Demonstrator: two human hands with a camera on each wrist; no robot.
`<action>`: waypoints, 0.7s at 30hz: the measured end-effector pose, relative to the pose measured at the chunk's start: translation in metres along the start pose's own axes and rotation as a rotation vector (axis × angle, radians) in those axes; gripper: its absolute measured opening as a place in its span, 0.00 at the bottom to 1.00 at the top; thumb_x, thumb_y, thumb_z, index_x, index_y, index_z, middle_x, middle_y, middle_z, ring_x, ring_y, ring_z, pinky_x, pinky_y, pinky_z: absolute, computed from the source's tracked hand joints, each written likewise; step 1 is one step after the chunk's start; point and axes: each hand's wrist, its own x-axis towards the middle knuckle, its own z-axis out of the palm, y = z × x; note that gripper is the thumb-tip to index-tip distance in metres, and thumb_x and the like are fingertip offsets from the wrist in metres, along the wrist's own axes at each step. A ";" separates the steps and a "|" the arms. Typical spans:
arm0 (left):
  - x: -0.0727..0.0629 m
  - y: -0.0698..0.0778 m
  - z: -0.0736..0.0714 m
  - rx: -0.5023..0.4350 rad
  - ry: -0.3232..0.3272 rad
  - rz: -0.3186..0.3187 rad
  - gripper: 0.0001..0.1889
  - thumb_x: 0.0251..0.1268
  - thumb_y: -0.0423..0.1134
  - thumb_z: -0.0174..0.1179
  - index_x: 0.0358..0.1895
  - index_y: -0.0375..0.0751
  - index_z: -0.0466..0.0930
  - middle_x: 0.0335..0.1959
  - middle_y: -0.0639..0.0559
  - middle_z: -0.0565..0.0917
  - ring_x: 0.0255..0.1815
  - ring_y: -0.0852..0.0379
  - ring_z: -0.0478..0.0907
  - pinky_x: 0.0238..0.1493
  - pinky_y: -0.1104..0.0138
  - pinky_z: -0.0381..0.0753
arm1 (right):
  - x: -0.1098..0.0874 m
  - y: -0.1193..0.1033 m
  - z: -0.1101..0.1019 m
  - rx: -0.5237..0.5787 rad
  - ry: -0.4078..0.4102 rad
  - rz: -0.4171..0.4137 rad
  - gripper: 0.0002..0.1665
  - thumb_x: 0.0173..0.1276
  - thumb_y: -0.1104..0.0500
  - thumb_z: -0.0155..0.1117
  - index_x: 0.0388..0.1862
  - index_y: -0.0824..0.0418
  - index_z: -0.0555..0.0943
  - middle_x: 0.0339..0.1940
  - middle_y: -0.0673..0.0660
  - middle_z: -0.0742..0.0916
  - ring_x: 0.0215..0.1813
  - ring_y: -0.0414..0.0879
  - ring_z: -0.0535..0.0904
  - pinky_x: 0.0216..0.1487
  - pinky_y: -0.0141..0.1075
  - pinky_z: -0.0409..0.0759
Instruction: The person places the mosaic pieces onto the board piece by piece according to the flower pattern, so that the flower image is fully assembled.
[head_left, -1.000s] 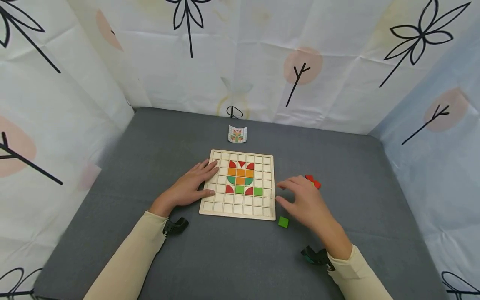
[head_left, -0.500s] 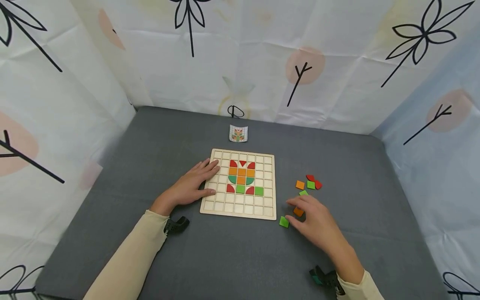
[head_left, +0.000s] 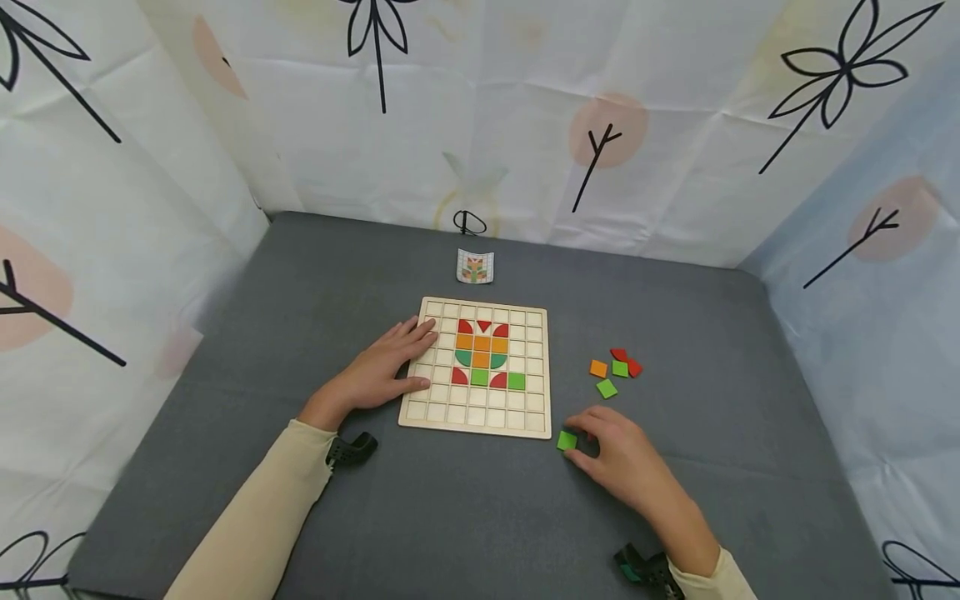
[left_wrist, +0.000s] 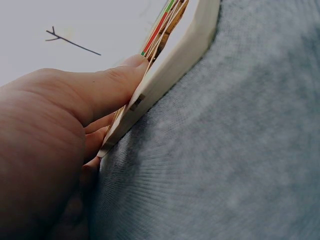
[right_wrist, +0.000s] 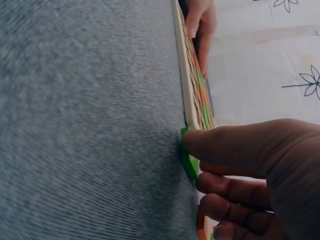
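A wooden grid board [head_left: 474, 419] holds red, orange and green pieces arranged in a pattern. My left hand [head_left: 372, 372] rests on its left edge, fingers extended over the outer squares; in the left wrist view the thumb [left_wrist: 112, 87] lies along the rim of the board. Just off the board's lower right corner, my right hand [head_left: 626, 458] pinches a green square tile [head_left: 567, 441] between thumb and index finger. The right wrist view shows the thumb tip against this tile's edge. An orange piece [right_wrist: 201, 222] near the curled fingers is hidden beneath the hand in the head view.
To the right of the board lie loose pieces: an orange square [head_left: 597, 368], two green squares including the nearer one [head_left: 607, 388], and red pieces [head_left: 634, 367]. A small pattern card [head_left: 475, 267] sits behind the board. Patterned cloth [head_left: 525, 125] hangs around the grey table [head_left: 337, 267].
My right hand has moved from beside the board's right edge down toward me, onto the green tile, uncovering the loose pieces behind. The left hand has stayed on the board.
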 end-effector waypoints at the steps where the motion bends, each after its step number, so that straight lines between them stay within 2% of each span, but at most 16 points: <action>1: 0.000 0.000 0.000 0.002 0.001 0.001 0.45 0.79 0.50 0.68 0.88 0.38 0.55 0.90 0.42 0.51 0.90 0.38 0.39 0.86 0.42 0.40 | 0.000 0.000 0.001 0.000 0.000 -0.003 0.20 0.58 0.61 0.89 0.49 0.57 0.92 0.44 0.47 0.87 0.41 0.42 0.78 0.41 0.41 0.82; 7: 0.000 0.000 0.001 0.004 0.002 0.002 0.45 0.79 0.50 0.68 0.88 0.38 0.56 0.90 0.42 0.51 0.90 0.39 0.39 0.86 0.42 0.41 | 0.000 0.000 0.003 -0.002 0.021 -0.024 0.18 0.57 0.64 0.89 0.45 0.56 0.92 0.42 0.46 0.86 0.40 0.41 0.77 0.39 0.39 0.81; 13: -0.001 0.001 0.001 0.005 0.000 0.006 0.45 0.78 0.49 0.69 0.88 0.38 0.56 0.90 0.43 0.51 0.90 0.39 0.39 0.86 0.43 0.41 | 0.005 -0.002 -0.004 0.002 0.069 -0.077 0.18 0.56 0.66 0.89 0.44 0.55 0.92 0.41 0.46 0.86 0.40 0.41 0.79 0.39 0.39 0.83; 17: -0.001 -0.001 0.002 0.009 0.005 0.007 0.45 0.78 0.49 0.68 0.88 0.38 0.56 0.90 0.42 0.51 0.90 0.39 0.40 0.86 0.43 0.41 | 0.016 -0.005 -0.011 0.011 0.098 -0.137 0.19 0.57 0.65 0.89 0.46 0.56 0.92 0.43 0.46 0.87 0.41 0.43 0.81 0.40 0.39 0.84; 21: -0.001 0.000 0.000 0.006 0.006 0.005 0.45 0.78 0.49 0.68 0.88 0.37 0.56 0.90 0.41 0.51 0.90 0.38 0.40 0.86 0.42 0.40 | 0.036 -0.016 -0.017 0.027 0.097 -0.201 0.19 0.58 0.64 0.89 0.47 0.57 0.92 0.44 0.48 0.87 0.44 0.44 0.82 0.41 0.40 0.85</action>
